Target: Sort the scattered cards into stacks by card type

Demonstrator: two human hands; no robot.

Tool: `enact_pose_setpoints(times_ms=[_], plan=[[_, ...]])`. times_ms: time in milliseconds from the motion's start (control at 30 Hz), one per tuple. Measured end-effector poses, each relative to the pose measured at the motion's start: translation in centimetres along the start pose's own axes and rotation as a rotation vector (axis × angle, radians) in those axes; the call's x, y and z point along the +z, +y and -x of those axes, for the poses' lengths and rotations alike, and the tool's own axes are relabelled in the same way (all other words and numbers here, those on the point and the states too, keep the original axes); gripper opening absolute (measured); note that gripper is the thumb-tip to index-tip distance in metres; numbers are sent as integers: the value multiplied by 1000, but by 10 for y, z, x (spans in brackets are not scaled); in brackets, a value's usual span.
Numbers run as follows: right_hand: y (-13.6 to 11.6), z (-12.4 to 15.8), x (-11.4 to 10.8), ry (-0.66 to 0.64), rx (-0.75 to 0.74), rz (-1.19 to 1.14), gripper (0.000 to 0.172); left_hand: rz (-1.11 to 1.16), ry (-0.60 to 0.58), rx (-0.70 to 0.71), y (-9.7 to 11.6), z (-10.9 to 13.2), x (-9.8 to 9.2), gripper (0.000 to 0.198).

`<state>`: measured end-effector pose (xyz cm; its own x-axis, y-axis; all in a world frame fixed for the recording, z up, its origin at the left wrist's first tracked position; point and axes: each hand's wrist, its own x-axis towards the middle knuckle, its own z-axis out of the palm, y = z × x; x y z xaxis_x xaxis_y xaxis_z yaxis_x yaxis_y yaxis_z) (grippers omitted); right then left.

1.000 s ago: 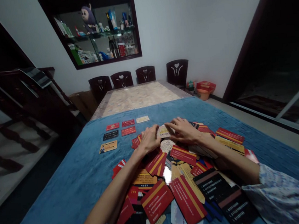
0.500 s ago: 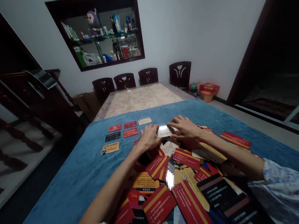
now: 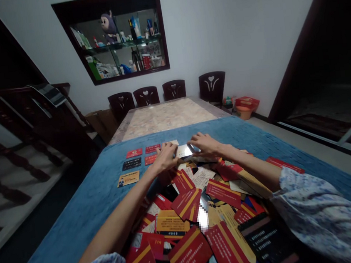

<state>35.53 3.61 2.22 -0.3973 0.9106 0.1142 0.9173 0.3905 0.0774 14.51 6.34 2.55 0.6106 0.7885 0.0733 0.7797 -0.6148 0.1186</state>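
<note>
A pale, shiny card (image 3: pixel 183 151) is held up over the far edge of the card pile. My left hand (image 3: pixel 166 156) pinches its left end. At its right end are the bent fingers of my right hand (image 3: pixel 206 145), closed on it. Glare covers part of its face. Beneath my hands and forearms spreads a loose heap of cards, among them a red card with a yellow stripe (image 3: pixel 190 249), a black card (image 3: pixel 270 238) and a yellow card (image 3: pixel 171 222). Just beyond my left hand, a cream card (image 3: pixel 174 142) is partly hidden.
Left of my left hand, spaced cards lie flat: two red ones (image 3: pixel 134 153) (image 3: pixel 152 149) behind, a black card (image 3: pixel 131 164) and another red card (image 3: pixel 150 159), and a yellow card (image 3: pixel 128 178). A blue cloth (image 3: pixel 86 212) covers the near table. Several chairs (image 3: pixel 212 86) stand beyond.
Both hands have shifted slightly left with the pale card, towards the laid-out cards. The camera view has tilted a little.
</note>
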Motion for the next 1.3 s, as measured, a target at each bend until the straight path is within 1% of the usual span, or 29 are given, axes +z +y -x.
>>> enact_pose_setpoints(times_ms=[100, 300, 533, 633, 800, 1000, 1167, 1300], plan=[[0, -14, -1, -11, 8, -8, 31, -20, -2, -16, -9, -9, -2, 23], [0, -41, -5, -58, 29, -28, 23, -66, 19, -27, -29, -29, -4, 17], [-1, -69, -2, -84, 67, -42, 24, -87, 28, -52, -46, -48, -2, 10], [-2, -79, 0, -101, 75, -38, 24, -103, 19, -74, -52, -54, 2, 11], [-4, -93, 7, -142, 99, -38, 30, -115, -19, -113, -59, -64, 8, 15], [-5, -109, 20, -157, 138, -53, 34, -116, -37, -171, -68, -77, 18, 23], [-3, -117, 31, -164, 143, -81, 36, -140, -101, -215, -73, -83, 23, 28], [1, -119, 33, -176, 140, -98, 38, -137, -130, -220, -76, -87, 22, 28]])
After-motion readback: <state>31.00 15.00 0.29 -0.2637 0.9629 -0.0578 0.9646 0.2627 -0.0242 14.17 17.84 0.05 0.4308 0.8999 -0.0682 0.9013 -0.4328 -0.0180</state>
